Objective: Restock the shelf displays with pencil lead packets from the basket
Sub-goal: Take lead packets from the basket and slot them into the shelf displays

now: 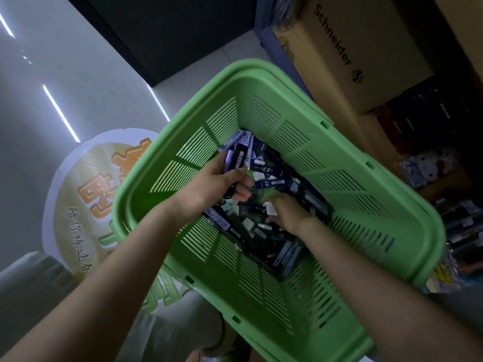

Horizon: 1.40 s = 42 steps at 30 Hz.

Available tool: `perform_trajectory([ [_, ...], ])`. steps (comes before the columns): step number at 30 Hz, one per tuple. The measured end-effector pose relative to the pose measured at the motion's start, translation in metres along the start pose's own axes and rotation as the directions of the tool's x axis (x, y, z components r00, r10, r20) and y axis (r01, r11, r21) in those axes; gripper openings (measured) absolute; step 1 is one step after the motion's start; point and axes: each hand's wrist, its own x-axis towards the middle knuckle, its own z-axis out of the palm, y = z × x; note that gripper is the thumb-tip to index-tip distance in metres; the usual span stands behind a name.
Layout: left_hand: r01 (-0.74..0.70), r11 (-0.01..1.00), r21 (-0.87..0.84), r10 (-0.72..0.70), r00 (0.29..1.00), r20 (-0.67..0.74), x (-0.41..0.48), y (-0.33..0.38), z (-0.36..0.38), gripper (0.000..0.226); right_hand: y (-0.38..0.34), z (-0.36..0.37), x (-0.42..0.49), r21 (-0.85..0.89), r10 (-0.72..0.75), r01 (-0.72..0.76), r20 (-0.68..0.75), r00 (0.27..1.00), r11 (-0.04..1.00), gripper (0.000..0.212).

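A green slotted plastic basket (347, 178) fills the middle of the view, tilted on the floor. Its bottom holds a heap of pencil lead packets (271, 178), dark blue, black and lilac with white tabs. My left hand (209, 186) grips a bunch of several packets (239, 152) that fan upward from its fingers. Lower in the heap, my right hand (286, 212) reaches down with curled fingers and pinches a packet with a white tab (269, 209). Both forearms come in from the bottom of the frame.
A brown Schneider carton (366, 56) stands at the upper right, above dark stacked goods (423, 121) and packaged stationery (460, 231) on low shelves to the right. A round printed floor sticker (88, 194) lies left of the basket on grey tiles. My knee (183, 322) shows below.
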Motion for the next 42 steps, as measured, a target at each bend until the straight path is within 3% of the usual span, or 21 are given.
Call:
perform_trajectory([
  [6, 0.003, 0.998, 0.067, 0.009, 0.984, -0.177, 0.0, -0.014, 0.002, 0.007, -0.011, -0.022, -0.009, 0.28, 0.098, -0.123, 0.1, 0.99, 0.952, 0.045],
  [11, 0.003, 1.0, -0.012, -0.006, 0.965, -0.263, -0.009, -0.019, 0.011, 0.009, -0.031, -0.05, -0.034, 0.559, 0.095, -0.065, -0.026, 0.995, 0.827, 0.048],
  [15, 0.027, 0.998, -0.063, -0.041, 0.972, -0.232, -0.017, -0.02, 0.024, 0.024, -0.054, -0.078, -0.067, 0.813, 0.12, 0.002, -0.088, 0.989, 0.582, 0.01],
  [17, 0.01, 0.999, -0.047, -0.019, 0.981, -0.193, -0.026, -0.017, 0.034, 0.028, -0.064, -0.087, -0.079, 0.885, 0.101, 0.043, -0.101, 0.99, 0.464, 0.027],
  [19, -0.012, 0.997, -0.077, 0.0, 0.987, -0.16, -0.037, -0.012, 0.044, 0.021, -0.071, -0.093, -0.093, 0.914, 0.107, 0.049, -0.1, 0.989, 0.403, 0.071],
  [20, -0.031, 0.994, -0.104, 0.015, 0.989, -0.15, -0.042, -0.008, 0.05, 0.018, -0.076, -0.097, -0.101, 0.924, 0.092, 0.058, -0.099, 0.991, 0.377, 0.069],
  [22, -0.069, 0.986, -0.152, 0.048, 0.989, -0.137, -0.054, 0.002, 0.061, 0.015, -0.083, -0.104, -0.116, 0.936, 0.051, 0.084, -0.107, 0.993, 0.341, 0.031],
  [23, -0.088, 0.983, -0.16, 0.067, 0.989, -0.133, -0.061, 0.007, 0.065, 0.014, -0.086, -0.106, -0.122, 0.939, 0.049, 0.089, -0.111, 0.993, 0.333, 0.026],
  [26, -0.131, 0.987, -0.092, 0.118, 0.984, -0.134, -0.082, 0.021, 0.074, 0.013, -0.097, -0.114, -0.147, 0.932, 0.048, 0.098, -0.122, 0.991, 0.348, 0.032],
  [31, -0.249, 0.965, 0.083, 0.256, 0.962, -0.091, -0.118, 0.041, 0.085, 0.013, -0.106, -0.131, -0.195, 0.914, 0.04, 0.089, -0.114, 0.993, 0.395, 0.024],
  [33, -0.306, 0.95, 0.065, 0.31, 0.949, -0.059, -0.132, 0.05, 0.092, 0.019, -0.107, -0.136, -0.215, 0.925, 0.053, 0.097, -0.125, 0.991, 0.366, 0.028],
  [37, -0.345, 0.933, -0.106, 0.341, 0.939, -0.053, -0.153, 0.064, 0.105, 0.008, -0.107, -0.147, -0.253, 0.939, 0.069, 0.206, -0.233, 0.97, 0.274, 0.01],
  [42, -0.406, 0.899, -0.168, 0.398, 0.914, -0.08, -0.171, 0.077, 0.119, 0.006, -0.109, -0.16, -0.299, 0.897, 0.096, 0.353, -0.389, 0.916, 0.266, 0.014],
])
